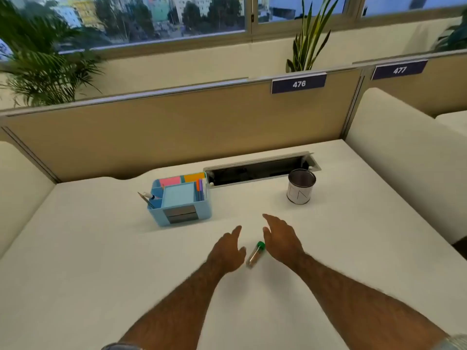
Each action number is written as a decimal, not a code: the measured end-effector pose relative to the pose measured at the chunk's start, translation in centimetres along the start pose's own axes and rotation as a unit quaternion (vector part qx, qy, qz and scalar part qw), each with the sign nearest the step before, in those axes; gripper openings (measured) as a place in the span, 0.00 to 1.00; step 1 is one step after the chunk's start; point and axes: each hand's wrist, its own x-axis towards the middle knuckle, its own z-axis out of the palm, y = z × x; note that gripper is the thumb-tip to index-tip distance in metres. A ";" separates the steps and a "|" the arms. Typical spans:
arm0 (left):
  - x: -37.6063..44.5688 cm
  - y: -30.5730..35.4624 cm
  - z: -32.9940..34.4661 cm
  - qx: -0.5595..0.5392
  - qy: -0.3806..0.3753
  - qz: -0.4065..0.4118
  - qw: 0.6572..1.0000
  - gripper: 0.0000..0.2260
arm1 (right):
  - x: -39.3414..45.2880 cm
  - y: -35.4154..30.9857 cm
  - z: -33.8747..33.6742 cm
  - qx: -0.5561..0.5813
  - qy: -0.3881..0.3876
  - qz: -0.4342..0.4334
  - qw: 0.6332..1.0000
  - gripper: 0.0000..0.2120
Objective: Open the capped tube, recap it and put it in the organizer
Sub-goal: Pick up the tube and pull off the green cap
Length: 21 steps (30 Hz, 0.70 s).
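From the head view, a white desk (101, 261) carries a clear tube (254, 256) with a green cap (260, 246), lying on its side between the two hands, cap end pointing away from the person. The left hand (228, 251) hangs just beside the tube on its left, fingers (236, 232) spread loosely and holding nothing. The right hand (281, 238) sits just to the right of the cap, fingers (271, 218) stretched forward and open, also empty; whether either hand touches the tube is hard to tell. Farther back on the left stands a light blue organizer (180, 198) with coloured sticky notes and pens in its compartments. A metal cup (301, 186) stands well apart on the right, near a cable slot (260, 168) in the desk.
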 end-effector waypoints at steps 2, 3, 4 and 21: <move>0.1 0.0 1.1 0.022 -0.035 0.004 0.999 0.31 | -0.4 0.9 0.6 0.027 -0.012 0.028 0.999 0.21; 0.1 -0.1 1.8 0.025 -0.045 0.002 0.999 0.31 | -0.7 1.4 1.0 0.041 -0.018 0.042 0.998 0.21; 0.1 -0.2 2.3 0.020 -0.046 0.003 0.999 0.31 | -1.1 1.7 1.3 0.058 -0.023 0.053 0.997 0.20; 3.8 1.1 5.6 -0.098 -0.011 -0.032 0.995 0.12 | -1.6 3.6 4.9 0.201 -0.058 0.111 0.972 0.13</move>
